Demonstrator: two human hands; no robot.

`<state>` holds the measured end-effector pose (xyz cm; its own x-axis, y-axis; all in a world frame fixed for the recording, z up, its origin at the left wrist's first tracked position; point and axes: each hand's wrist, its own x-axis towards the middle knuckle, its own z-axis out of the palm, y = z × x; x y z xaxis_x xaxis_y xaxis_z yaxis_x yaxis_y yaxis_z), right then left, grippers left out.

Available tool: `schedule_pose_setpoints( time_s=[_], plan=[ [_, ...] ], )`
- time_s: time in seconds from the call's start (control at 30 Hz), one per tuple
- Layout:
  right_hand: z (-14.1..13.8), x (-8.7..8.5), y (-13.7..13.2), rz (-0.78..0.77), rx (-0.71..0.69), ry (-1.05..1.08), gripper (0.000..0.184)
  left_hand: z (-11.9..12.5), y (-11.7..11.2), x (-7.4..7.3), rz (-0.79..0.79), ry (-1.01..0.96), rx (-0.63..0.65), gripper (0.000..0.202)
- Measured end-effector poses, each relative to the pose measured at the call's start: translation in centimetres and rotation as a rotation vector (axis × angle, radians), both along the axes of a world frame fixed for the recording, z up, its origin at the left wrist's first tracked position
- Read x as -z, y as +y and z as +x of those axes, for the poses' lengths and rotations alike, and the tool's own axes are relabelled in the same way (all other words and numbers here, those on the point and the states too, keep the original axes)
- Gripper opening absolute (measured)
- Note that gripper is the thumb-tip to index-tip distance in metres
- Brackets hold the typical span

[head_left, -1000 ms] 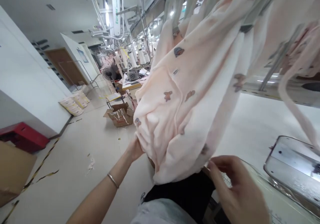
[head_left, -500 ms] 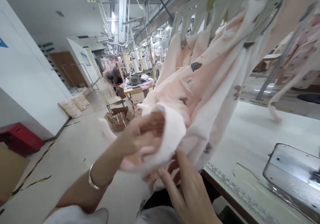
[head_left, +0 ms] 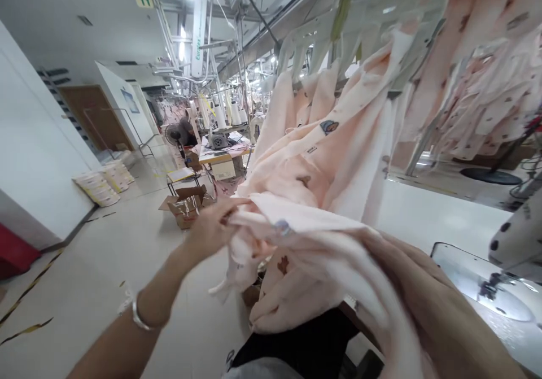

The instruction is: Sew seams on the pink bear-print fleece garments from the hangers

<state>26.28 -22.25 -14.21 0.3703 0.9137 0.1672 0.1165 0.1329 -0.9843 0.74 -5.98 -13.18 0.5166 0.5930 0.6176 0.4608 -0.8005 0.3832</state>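
- Step in hand: we read it as gathering and sorting the hem end of the pale pink fleece garment with small bear prints (head_left: 339, 158), which hangs from white plastic hangers (head_left: 364, 23) at upper right and droops to centre frame.
- Left hand (head_left: 212, 226), centre left, silver bracelet (head_left: 138, 317) on the wrist: fingertips pinch a fold of the cloth's edge.
- Right hand (head_left: 444, 311), lower right: back of the hand shows, cloth is draped over it and hides the fingers, so we cannot tell its grip.
- Next move, our judgement: needs both hands to keep tension on the limp fleece and find the right edge. The layers are bunched, so it is easy to grab the wrong one.
- In the way: neighbouring pink garments on the rail crowd in from the right, and the loose folds hang over the white worktable (head_left: 432, 221).
- Around: steel needle plate (head_left: 466, 266) at lower right, spotted cloth (head_left: 516, 232) at the right edge, open cardboard box (head_left: 186, 204) on the floor centre left, standing fan (head_left: 173, 134) and a seated person beyond it.
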Motion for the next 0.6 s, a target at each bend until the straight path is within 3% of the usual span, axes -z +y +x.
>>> schedule_pose_setpoints(
  time_s=[0.07, 0.13, 0.2, 0.23, 0.3, 0.37, 0.43, 0.47, 0.53, 0.6],
  plan=[
    [0.3, 0.1, 1.3, -0.084, -0.117, -0.111, 0.039, -2.0, -0.2, -4.0, 0.162, -0.2, -0.159, 0.032],
    [-0.2, 0.2, 2.6, -0.148, -0.134, -0.268, 0.037, -3.4, -0.8, -7.8, 0.499, -0.505, -0.341, 0.024],
    [-1.0, 0.4, 3.5, -0.237, -0.127, -0.435, 0.036, -4.3, -1.5, -10.7, 0.75, -0.659, -0.412, 0.02],
    [-1.3, 0.5, 3.7, -0.275, -0.108, -0.522, 0.035, -4.7, -1.7, -11.6, 0.76, -0.63, -0.391, 0.02],
    [-1.2, 1.0, 4.1, -0.343, -0.01, -0.722, 0.03, -5.9, -1.5, -12.8, 0.496, -0.347, -0.253, 0.019],
    [-0.3, 1.8, 4.2, -0.424, 0.119, -0.896, 0.025, -7.5, -0.6, -13.5, 0.088, 0.134, -0.096, 0.017],
    [0.9, 2.7, 4.1, -0.536, 0.2, -1.011, 0.025, -9.0, 0.2, -13.9, -0.182, 0.525, 0.013, 0.018],
    [1.3, 3.1, 3.9, -0.575, 0.206, -1.05, 0.026, -9.5, 0.5, -14.1, -0.213, 0.59, 0.01, 0.019],
    [1.1, 3.3, 3.4, -0.482, 0.219, -1.145, 0.026, -9.4, 0.5, -14.4, -0.082, 0.431, -0.119, 0.024],
    [-0.5, 2.5, 2.6, -0.133, 0.291, -1.252, 0.03, -8.1, 0.2, -14.7, 0.16, 0.155, -0.287, 0.028]
  ],
)
